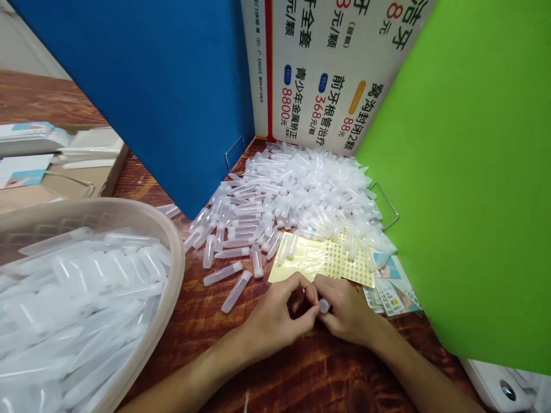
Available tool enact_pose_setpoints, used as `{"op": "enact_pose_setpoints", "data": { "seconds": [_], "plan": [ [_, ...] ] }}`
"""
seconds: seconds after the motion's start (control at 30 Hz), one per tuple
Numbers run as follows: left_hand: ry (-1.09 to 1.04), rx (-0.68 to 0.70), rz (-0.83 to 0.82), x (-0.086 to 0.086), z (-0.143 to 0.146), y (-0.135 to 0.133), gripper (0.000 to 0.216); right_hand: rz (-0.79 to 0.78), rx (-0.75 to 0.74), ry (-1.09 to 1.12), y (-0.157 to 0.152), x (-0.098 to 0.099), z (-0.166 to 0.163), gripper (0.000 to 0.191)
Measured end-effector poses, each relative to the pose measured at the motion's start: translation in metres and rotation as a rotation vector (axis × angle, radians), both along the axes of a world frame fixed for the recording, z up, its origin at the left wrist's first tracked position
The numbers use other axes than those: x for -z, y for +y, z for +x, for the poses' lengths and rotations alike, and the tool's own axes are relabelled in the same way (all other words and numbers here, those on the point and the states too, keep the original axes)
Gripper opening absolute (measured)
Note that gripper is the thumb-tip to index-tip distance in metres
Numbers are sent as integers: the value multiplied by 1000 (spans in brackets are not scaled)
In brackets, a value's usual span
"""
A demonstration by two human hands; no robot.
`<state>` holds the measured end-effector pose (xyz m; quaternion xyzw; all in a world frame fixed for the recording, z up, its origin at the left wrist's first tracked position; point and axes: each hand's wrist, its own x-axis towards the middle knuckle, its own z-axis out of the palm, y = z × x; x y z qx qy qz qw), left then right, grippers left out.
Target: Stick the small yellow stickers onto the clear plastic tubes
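Note:
My right hand (344,304) is closed around a small translucent plastic tube (324,305), with one end of it showing between the fingers. Beside it, my left hand (286,307) is in a pinch, thumb and forefinger close to the tube's end; what they hold, if anything, is too small to tell. Just beyond both hands lies a yellow sticker sheet (301,258) with rows of small dots. Behind that spreads a heap of similar capped tubes (297,186), several of them loose at its left front and some resting on the sheet.
A plastic basket (174,269) full of tubes stands at the left. Blue (172,86) and green (465,172) panels and a printed sign (293,115) enclose the heap. Printed cards (394,295) lie by the green panel. A cardboard box (103,178) sits at far left.

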<state>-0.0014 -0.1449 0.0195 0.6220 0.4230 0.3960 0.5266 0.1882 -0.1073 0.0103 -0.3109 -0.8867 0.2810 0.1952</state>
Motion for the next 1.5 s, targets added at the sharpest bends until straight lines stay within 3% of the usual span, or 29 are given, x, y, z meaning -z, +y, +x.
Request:
{"op": "enact_pose_setpoints", "data": {
  "seconds": [1.5],
  "plan": [
    [-23, 17, -37, 4, 0, -2, 11, -1, 11, 1, 1, -3, 0, 11]
  ]
}}
